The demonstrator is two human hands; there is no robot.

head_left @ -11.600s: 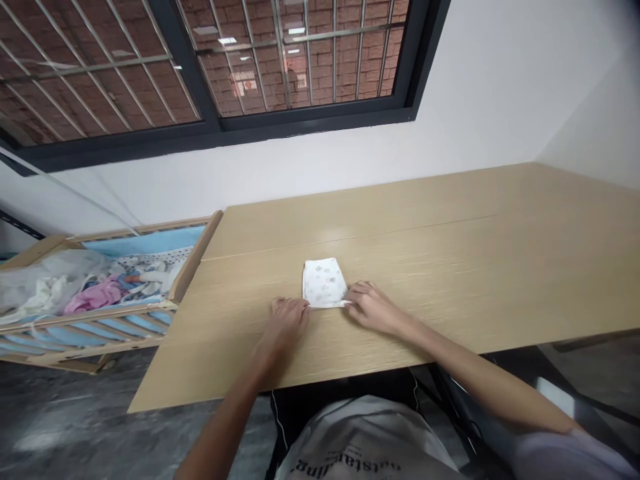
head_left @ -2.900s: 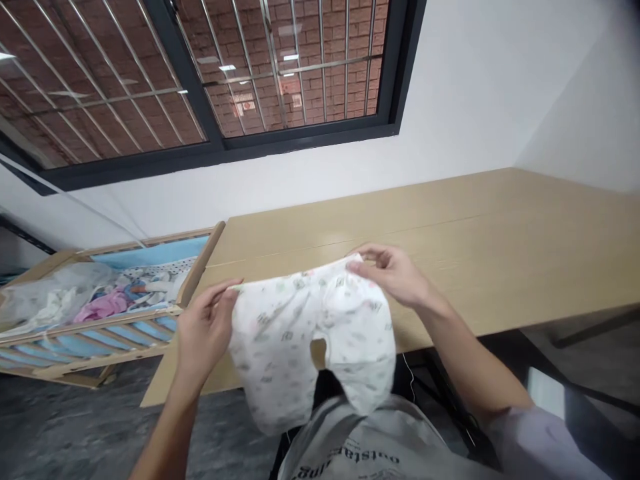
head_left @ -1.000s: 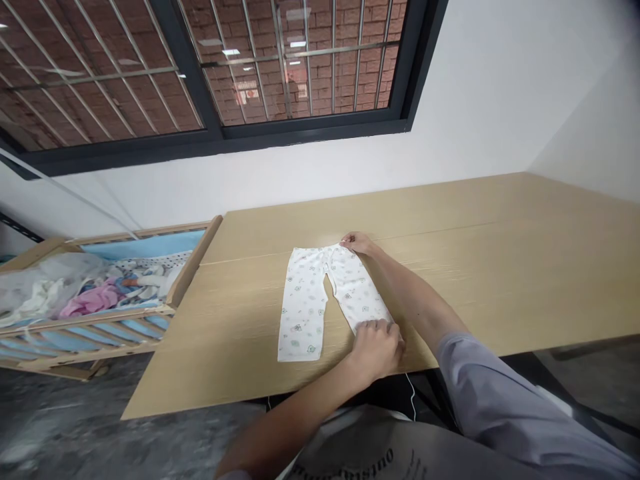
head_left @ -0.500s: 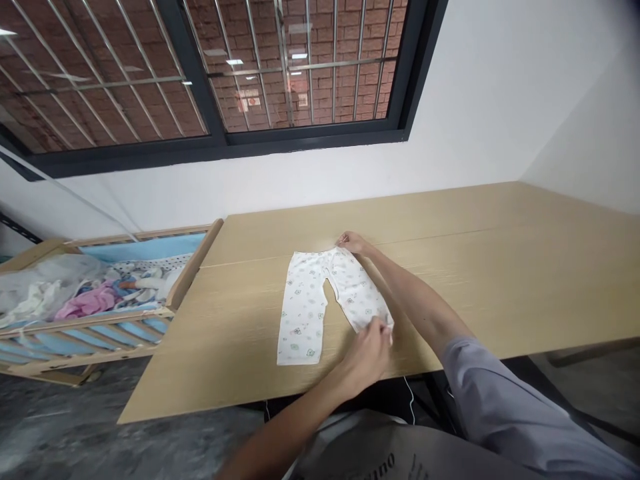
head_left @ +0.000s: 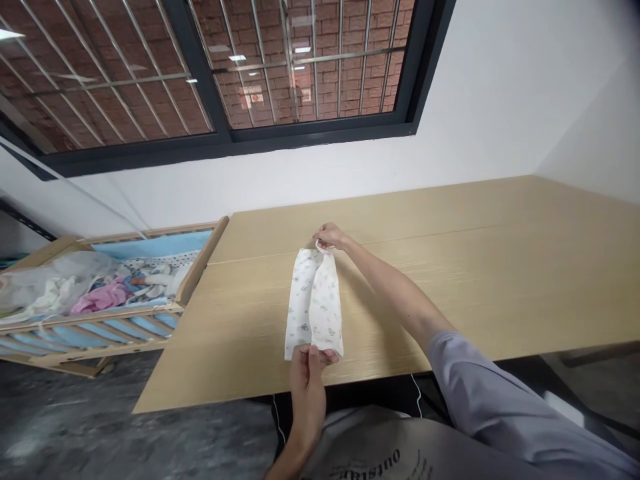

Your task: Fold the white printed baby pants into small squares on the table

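A small pair of white pants [head_left: 326, 293] with a scattered print is on the wooden table, one leg lifted and brought over the other. My right hand [head_left: 330, 236] pinches the waistband at the far end. At the near end my left hand [head_left: 309, 367] grips the cuff of the upper leg, with some of its fingers hidden under the cloth. The lower leg lies flat, its left part showing beside the folded one.
The tabletop [head_left: 440, 280] reaches far to the right, up to the wall. A wooden crib [head_left: 200, 267] with pink, white and blue cloths stands against its left side. Beyond is a barred window [head_left: 310, 67].
The pants' right leg has swung leftward over the left leg. Both my hands have moved left with it, keeping hold of the waistband and the cuff.
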